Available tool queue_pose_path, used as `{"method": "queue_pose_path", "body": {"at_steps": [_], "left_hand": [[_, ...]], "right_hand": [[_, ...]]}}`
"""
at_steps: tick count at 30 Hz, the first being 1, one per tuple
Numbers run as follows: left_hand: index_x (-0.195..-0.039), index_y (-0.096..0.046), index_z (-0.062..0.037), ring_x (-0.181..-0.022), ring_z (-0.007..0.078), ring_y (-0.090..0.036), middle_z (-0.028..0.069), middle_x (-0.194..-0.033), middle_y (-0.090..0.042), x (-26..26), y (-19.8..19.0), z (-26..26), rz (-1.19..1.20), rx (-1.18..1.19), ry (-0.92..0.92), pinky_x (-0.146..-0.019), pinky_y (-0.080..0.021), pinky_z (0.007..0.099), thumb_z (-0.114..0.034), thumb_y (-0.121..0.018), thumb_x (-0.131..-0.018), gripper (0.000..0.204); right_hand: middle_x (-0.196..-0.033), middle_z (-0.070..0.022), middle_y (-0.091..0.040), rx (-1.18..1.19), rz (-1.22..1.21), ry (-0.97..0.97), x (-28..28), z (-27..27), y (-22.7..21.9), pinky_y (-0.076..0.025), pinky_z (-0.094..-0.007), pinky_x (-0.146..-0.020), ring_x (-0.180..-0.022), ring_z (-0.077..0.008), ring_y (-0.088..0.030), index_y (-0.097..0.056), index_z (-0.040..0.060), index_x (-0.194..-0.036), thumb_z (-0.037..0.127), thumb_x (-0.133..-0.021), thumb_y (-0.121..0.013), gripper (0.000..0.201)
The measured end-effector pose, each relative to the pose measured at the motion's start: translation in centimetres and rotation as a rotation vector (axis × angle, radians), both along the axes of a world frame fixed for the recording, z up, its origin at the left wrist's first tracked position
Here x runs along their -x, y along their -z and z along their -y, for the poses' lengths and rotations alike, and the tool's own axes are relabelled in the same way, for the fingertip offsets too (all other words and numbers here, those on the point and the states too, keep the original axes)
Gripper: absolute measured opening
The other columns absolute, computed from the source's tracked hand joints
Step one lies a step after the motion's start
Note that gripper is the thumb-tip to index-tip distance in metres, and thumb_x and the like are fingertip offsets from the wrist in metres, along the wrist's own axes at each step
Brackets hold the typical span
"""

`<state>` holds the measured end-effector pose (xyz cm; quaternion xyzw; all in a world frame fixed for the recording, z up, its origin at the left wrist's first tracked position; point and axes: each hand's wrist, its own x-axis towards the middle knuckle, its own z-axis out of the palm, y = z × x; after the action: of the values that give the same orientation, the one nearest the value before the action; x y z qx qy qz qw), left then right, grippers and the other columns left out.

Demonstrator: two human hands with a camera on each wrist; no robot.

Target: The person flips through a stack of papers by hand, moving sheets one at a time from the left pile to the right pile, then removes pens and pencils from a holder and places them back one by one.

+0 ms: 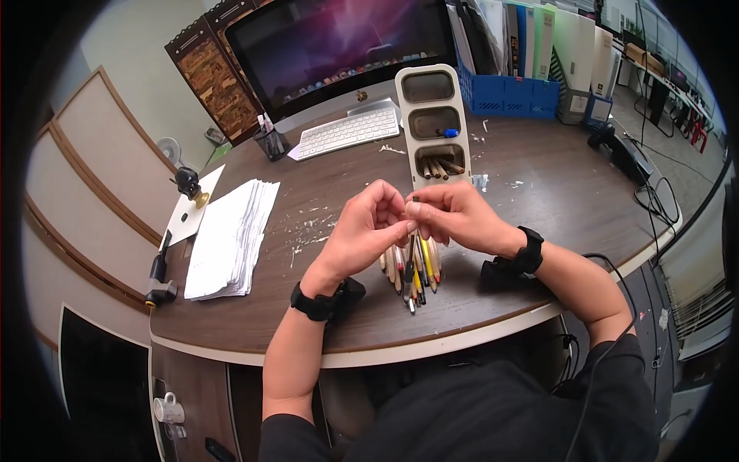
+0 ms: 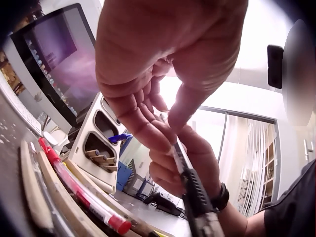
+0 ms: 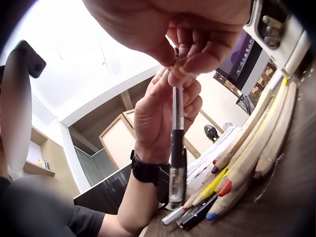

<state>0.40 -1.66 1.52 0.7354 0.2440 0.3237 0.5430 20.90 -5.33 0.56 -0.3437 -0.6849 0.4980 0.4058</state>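
Observation:
Both hands meet over the desk around a pen [image 3: 177, 111] with a clear barrel and black grip, held roughly upright. My left hand [image 1: 358, 231] pinches its upper part between thumb and fingers. At its top end, the fingertips of my right hand [image 1: 462, 219] pinch too, near a small dark tip [image 3: 176, 51]. Below the hands lies a bunch of pencils and pens, among them a yellow pencil [image 1: 427, 258] and a red-capped pen [image 2: 81, 190]. Beyond the hands, a beige three-compartment organizer [image 1: 402, 115] holds several brown pencils [image 1: 439, 166] in its nearest compartment and a blue pen cap [image 1: 450, 133] in the middle one.
Left of the hands lies a stack of papers [image 1: 231, 239]. At the back are a keyboard [image 1: 346, 132], a monitor [image 1: 339, 54], a pen cup [image 1: 272, 143] and a blue crate [image 1: 508, 96] of binders. White scraps [image 1: 312, 231] litter the desk; a phone [image 1: 623, 154] sits far right.

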Motion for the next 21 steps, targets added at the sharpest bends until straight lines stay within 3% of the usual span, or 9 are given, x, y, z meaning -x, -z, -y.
{"method": "queue_pose_path", "body": {"at_steps": [3, 7, 8, 10, 12, 13, 14, 16, 21], "left_hand": [[-0.095, -0.051, -0.0038, -0.069, 0.0072, -0.063, 0.0028, -0.084, -0.062, 0.2, 0.1, -0.7, 0.038, 0.019, -0.073, -0.060, -0.053, 0.0209, -0.004, -0.068, -0.093, 0.016], [-0.082, -0.056, -0.0023, -0.058, 0.0105, -0.063, 0.0044, -0.068, -0.064, 1.8, 0.2, -2.3, -0.282, -0.112, -0.390, -0.051, -0.049, 0.0223, -0.017, -0.069, -0.093, 0.022], [-0.082, -0.056, -0.0023, -0.058, 0.0105, -0.063, 0.0044, -0.068, -0.064, 2.5, 1.0, -2.9, -0.281, -0.112, -0.392, -0.051, -0.049, 0.0223, -0.017, -0.069, -0.093, 0.022], [-0.074, -0.059, 0.0014, -0.053, 0.0158, -0.063, 0.0109, -0.066, -0.065, 3.4, 2.9, -4.1, -0.746, -0.684, -0.553, -0.048, -0.050, 0.0287, -0.021, -0.072, -0.087, 0.028], [-0.074, -0.061, 0.0025, -0.052, 0.0199, -0.064, 0.0137, -0.064, -0.065, 3.2, 2.7, -3.8, -0.807, -0.539, -0.510, -0.051, -0.051, 0.0322, -0.021, -0.071, -0.085, 0.028], [-0.073, -0.062, 0.0035, -0.051, 0.0239, -0.065, 0.0165, -0.063, -0.065, 3.0, 2.5, -3.7, -0.865, -0.396, -0.465, -0.053, -0.053, 0.0357, -0.022, -0.070, -0.083, 0.028], [-0.073, -0.062, 0.0035, -0.051, 0.0239, -0.065, 0.0165, -0.063, -0.065, 2.9, 2.6, -3.7, -0.866, -0.398, -0.464, -0.053, -0.053, 0.0357, -0.022, -0.070, -0.083, 0.028], [-0.073, -0.063, 0.0029, -0.053, 0.0271, -0.067, 0.0177, -0.060, -0.064, 2.6, 2.8, -3.5, -0.861, -0.307, -0.375, -0.060, -0.055, 0.0380, -0.018, -0.065, -0.082, 0.023], [-0.070, -0.063, 0.0040, -0.057, 0.0333, -0.066, 0.0221, -0.059, -0.062, 2.0, 3.7, -3.2, -0.930, -0.452, -0.398, -0.065, -0.054, 0.0422, -0.013, -0.059, -0.079, 0.020]], "right_hand": [[-0.065, 0.0017, -0.060, -0.091, -0.163, 0.214, -0.2, 0.4, -0.4, -0.040, -0.0187, -0.048, -0.055, -0.0025, -0.053, -0.066, 0.0013, -0.091, 0.022, -0.101, -0.060, 0.024], [-0.069, 0.0013, -0.062, -0.577, -0.352, 0.561, -1.5, 0.0, -0.4, -0.042, -0.0194, -0.051, -0.058, -0.0032, -0.055, -0.063, 0.0004, -0.096, 0.017, -0.101, -0.060, 0.017], [-0.070, -0.0007, -0.063, -0.730, -0.359, 0.627, -1.7, -0.5, -0.4, -0.043, -0.0204, -0.052, -0.058, -0.0050, -0.056, -0.063, -0.0005, -0.098, 0.016, -0.100, -0.061, 0.017], [-0.071, -0.0027, -0.064, -0.881, -0.364, 0.693, -2.7, -1.4, -0.4, -0.044, -0.0214, -0.053, -0.058, -0.0067, -0.057, -0.063, -0.0015, -0.099, 0.016, -0.100, -0.062, 0.018], [-0.076, -0.0114, -0.068, -1.299, 0.049, 0.854, -4.1, -2.6, -0.2, -0.049, -0.0280, -0.056, -0.060, -0.0173, -0.064, -0.063, -0.0044, -0.105, 0.013, -0.096, -0.065, 0.020], [-0.076, -0.0114, -0.068, -1.299, 0.048, 0.854, -4.2, -3.2, -0.3, -0.049, -0.0280, -0.056, -0.060, -0.0173, -0.064, -0.063, -0.0044, -0.105, 0.013, -0.096, -0.065, 0.020], [-0.079, -0.0151, -0.068, -1.179, 0.169, 0.827, -4.3, -3.8, -0.3, -0.050, -0.0316, -0.058, -0.062, -0.0233, -0.065, -0.063, -0.0051, -0.108, 0.011, -0.094, -0.066, 0.022], [-0.082, -0.0191, -0.068, -0.813, 0.272, 0.780, -4.2, -4.2, 0.1, -0.052, -0.0383, -0.063, -0.067, -0.0341, -0.067, -0.062, -0.0052, -0.113, 0.008, -0.090, -0.067, 0.027], [-0.073, -0.0151, -0.068, -0.878, 0.351, 0.787, -3.6, -3.5, 0.2, -0.052, -0.0375, -0.060, -0.064, -0.0317, -0.067, -0.064, -0.0025, -0.112, 0.009, -0.089, -0.068, 0.026]]}}
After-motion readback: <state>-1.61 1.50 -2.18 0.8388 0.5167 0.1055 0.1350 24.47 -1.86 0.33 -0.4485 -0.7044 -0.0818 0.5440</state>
